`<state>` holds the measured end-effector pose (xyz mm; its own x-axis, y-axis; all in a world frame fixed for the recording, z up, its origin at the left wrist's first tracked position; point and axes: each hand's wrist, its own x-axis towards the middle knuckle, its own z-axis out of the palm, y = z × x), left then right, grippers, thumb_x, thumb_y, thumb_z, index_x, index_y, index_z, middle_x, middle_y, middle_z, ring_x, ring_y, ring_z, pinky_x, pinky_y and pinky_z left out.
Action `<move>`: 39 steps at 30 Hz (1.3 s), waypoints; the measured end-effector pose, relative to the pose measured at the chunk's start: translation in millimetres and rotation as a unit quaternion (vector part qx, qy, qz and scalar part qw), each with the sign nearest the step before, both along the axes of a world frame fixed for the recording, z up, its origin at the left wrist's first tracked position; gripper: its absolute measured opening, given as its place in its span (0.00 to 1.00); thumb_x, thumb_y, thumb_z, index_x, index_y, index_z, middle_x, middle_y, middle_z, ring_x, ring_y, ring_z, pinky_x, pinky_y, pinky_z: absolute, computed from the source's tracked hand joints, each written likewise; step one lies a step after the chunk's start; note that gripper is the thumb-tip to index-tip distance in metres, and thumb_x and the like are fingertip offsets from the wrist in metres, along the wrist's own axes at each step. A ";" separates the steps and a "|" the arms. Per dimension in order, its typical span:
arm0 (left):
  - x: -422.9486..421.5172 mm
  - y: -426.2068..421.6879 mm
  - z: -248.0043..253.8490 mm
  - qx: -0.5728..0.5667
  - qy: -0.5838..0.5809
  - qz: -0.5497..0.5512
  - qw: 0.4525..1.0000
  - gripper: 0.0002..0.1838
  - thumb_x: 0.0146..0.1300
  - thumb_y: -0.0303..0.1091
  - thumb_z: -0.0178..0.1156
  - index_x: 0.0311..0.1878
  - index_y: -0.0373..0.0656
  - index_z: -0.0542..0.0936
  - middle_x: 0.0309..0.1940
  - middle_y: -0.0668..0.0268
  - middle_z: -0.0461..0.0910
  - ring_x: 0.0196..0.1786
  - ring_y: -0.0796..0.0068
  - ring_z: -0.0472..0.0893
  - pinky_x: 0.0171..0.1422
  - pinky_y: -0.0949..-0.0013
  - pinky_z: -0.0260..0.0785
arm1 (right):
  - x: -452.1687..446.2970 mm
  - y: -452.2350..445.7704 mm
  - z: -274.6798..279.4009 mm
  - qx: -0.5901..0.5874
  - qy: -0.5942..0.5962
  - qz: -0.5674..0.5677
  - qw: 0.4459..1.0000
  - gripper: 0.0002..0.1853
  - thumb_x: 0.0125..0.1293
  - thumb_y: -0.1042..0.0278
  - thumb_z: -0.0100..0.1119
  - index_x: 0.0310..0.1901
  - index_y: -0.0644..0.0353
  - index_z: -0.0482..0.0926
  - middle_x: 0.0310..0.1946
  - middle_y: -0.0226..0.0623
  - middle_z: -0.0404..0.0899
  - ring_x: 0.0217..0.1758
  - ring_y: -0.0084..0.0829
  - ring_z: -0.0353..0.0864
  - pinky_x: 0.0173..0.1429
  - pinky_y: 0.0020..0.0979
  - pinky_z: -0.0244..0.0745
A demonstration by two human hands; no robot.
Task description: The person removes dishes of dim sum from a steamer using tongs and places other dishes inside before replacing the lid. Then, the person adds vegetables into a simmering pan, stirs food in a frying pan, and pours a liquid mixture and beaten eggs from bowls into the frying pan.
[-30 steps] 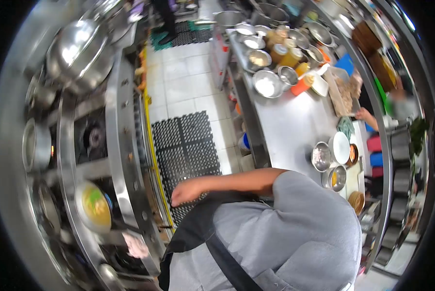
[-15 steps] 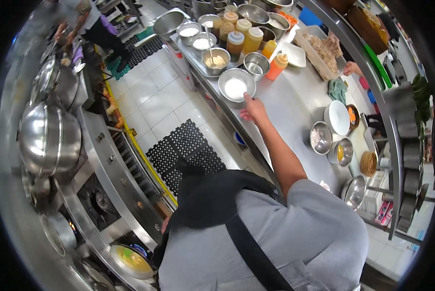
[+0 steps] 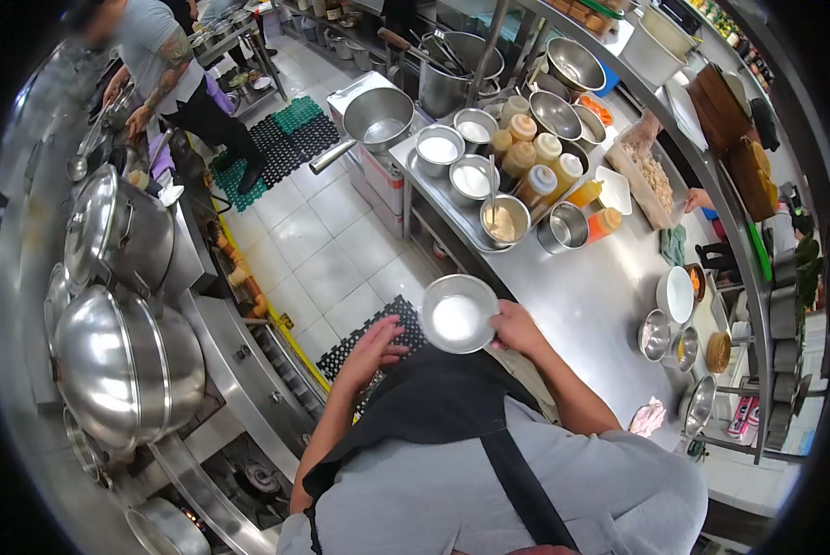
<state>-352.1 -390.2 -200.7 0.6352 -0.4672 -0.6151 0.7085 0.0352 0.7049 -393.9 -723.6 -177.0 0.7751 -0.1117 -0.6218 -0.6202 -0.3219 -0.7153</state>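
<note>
A metal bowl with white contents (image 3: 458, 314) is held at its right rim by my right hand (image 3: 516, 326), in front of the black apron. Left of the bowl, my left hand (image 3: 374, 350) is raised with its fingers apart and nothing in it. It does not touch the bowl. Beyond the bowl stand metal containers of white powder (image 3: 440, 148), a container with beige contents and a spoon (image 3: 504, 222), and an empty-looking metal pot (image 3: 564, 228) beside several squeeze bottles (image 3: 537, 185).
Large covered metal pots (image 3: 123, 365) stand on the stove at left. A handled saucepan (image 3: 378, 120) sits ahead. Another person (image 3: 170, 65) works at the upper left; a co-worker's hand (image 3: 699, 199) shows at right. A pink-white cloth (image 3: 649, 417) lies at the counter's near end.
The bowl with white contents has left the counter in my right hand and hangs over the floor side. My left hand has come into view. The camera has turned.
</note>
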 end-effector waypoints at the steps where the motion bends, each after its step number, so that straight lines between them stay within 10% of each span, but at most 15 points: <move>1: 14.0 -0.9 6.5 0.012 0.001 -0.021 1.000 0.28 0.79 0.50 0.56 0.74 0.48 0.71 0.64 0.60 0.80 0.58 0.72 0.82 0.61 0.67 0.73 | 12.9 19.5 12.9 0.030 0.009 0.009 0.999 0.15 0.68 0.71 0.53 0.53 0.68 0.80 0.29 0.37 0.85 0.21 0.25 0.84 0.24 0.26 0.78; 9: 91.2 78.0 -15.4 -0.029 0.051 0.163 0.985 0.28 0.75 0.41 0.56 0.69 0.28 0.71 0.61 0.50 0.81 0.61 0.57 0.83 0.67 0.58 0.75 | 177.2 115.0 53.4 0.055 -0.075 0.317 0.944 0.22 0.71 0.57 0.58 0.54 0.69 0.81 0.33 0.53 0.86 0.30 0.43 0.89 0.43 0.44 0.82; 15: 126.2 135.3 -4.0 0.021 0.038 0.368 0.929 0.22 0.70 0.39 0.61 0.60 0.32 0.78 0.55 0.55 0.84 0.57 0.61 0.85 0.65 0.59 0.76 | 429.2 31.0 109.6 -0.171 -0.507 0.055 0.843 0.23 0.70 0.57 0.63 0.62 0.62 0.82 0.51 0.47 0.88 0.57 0.46 0.87 0.62 0.40 0.79; 16: 131.3 140.9 0.1 0.032 0.041 0.387 0.921 0.23 0.70 0.39 0.61 0.61 0.32 0.78 0.55 0.55 0.84 0.57 0.61 0.85 0.65 0.59 0.76 | 475.0 8.7 139.1 -0.210 -0.506 0.035 0.836 0.21 0.73 0.61 0.62 0.62 0.63 0.81 0.55 0.46 0.86 0.59 0.35 0.86 0.62 0.34 0.81; 18: 138.2 153.6 15.3 0.061 0.051 0.421 0.903 0.23 0.70 0.39 0.60 0.61 0.32 0.78 0.56 0.56 0.83 0.58 0.61 0.84 0.65 0.58 0.76 | 559.3 -31.4 172.3 -0.363 -0.430 0.012 0.827 0.17 0.68 0.58 0.61 0.51 0.60 0.87 0.49 0.50 0.88 0.52 0.51 0.88 0.58 0.44 0.82; 20: 147.5 161.3 20.2 0.051 0.058 0.440 0.894 0.24 0.70 0.39 0.61 0.64 0.33 0.76 0.58 0.57 0.83 0.60 0.60 0.83 0.67 0.56 0.74 | 650.9 -70.6 165.3 -0.541 -0.137 0.098 0.824 0.17 0.65 0.67 0.56 0.52 0.56 0.89 0.55 0.50 0.86 0.59 0.51 0.86 0.59 0.46 0.83; 22: 156.7 163.6 25.4 0.050 0.072 0.463 0.882 0.25 0.70 0.39 0.61 0.65 0.33 0.75 0.59 0.57 0.83 0.61 0.60 0.83 0.68 0.56 0.74 | 709.6 -144.1 93.6 -0.568 -0.147 0.194 0.786 0.17 0.67 0.64 0.57 0.53 0.55 0.89 0.57 0.45 0.86 0.59 0.48 0.87 0.59 0.45 0.83; 25: 172.9 164.8 19.8 0.030 0.079 0.474 0.877 0.26 0.70 0.39 0.61 0.65 0.32 0.74 0.60 0.57 0.83 0.62 0.60 0.82 0.70 0.56 0.73 | 720.4 -156.3 78.1 -0.516 0.311 0.488 0.632 0.20 0.66 0.53 0.71 0.55 0.55 0.87 0.50 0.41 0.90 0.51 0.44 0.90 0.56 0.43 0.84; 27: 187.5 155.5 23.6 0.018 0.096 0.475 0.875 0.26 0.70 0.39 0.61 0.65 0.33 0.74 0.60 0.57 0.83 0.62 0.60 0.82 0.70 0.56 0.72 | 706.9 -153.5 59.3 -0.410 0.417 0.385 0.715 0.35 0.65 0.46 0.73 0.66 0.62 0.78 0.48 0.43 0.90 0.42 0.40 0.91 0.50 0.42 0.87; 31: 209.0 158.9 3.4 -0.003 0.082 0.433 0.898 0.26 0.72 0.42 0.59 0.66 0.35 0.75 0.60 0.58 0.83 0.63 0.60 0.82 0.71 0.55 0.72 | 687.4 -152.3 42.4 -0.414 0.304 0.266 0.816 0.26 0.67 0.47 0.72 0.54 0.62 0.85 0.39 0.42 0.88 0.35 0.39 0.90 0.43 0.45 0.86; 35: 230.6 160.5 3.7 -0.010 0.081 0.398 0.914 0.26 0.72 0.41 0.58 0.66 0.34 0.75 0.60 0.57 0.83 0.63 0.60 0.82 0.71 0.55 0.73 | 675.6 -118.7 97.8 -0.502 0.192 0.396 0.744 0.14 0.67 0.60 0.65 0.34 0.65 0.87 0.34 0.45 0.87 0.33 0.39 0.88 0.39 0.45 0.83; 39: 244.9 166.8 5.8 -0.018 0.091 0.377 0.922 0.25 0.71 0.38 0.59 0.66 0.33 0.74 0.59 0.57 0.82 0.61 0.61 0.83 0.69 0.56 0.74 | 660.4 -102.1 126.3 -0.602 0.018 0.434 0.670 0.11 0.61 0.69 0.62 0.41 0.61 0.90 0.42 0.48 0.90 0.43 0.46 0.90 0.44 0.47 0.85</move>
<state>-107.2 -223.5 -194.9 0.6757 0.0430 -0.7359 0.5792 0.5866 0.5661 266.6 -825.6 -50.6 0.8602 -0.0665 -0.5056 0.1636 -0.9030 0.3972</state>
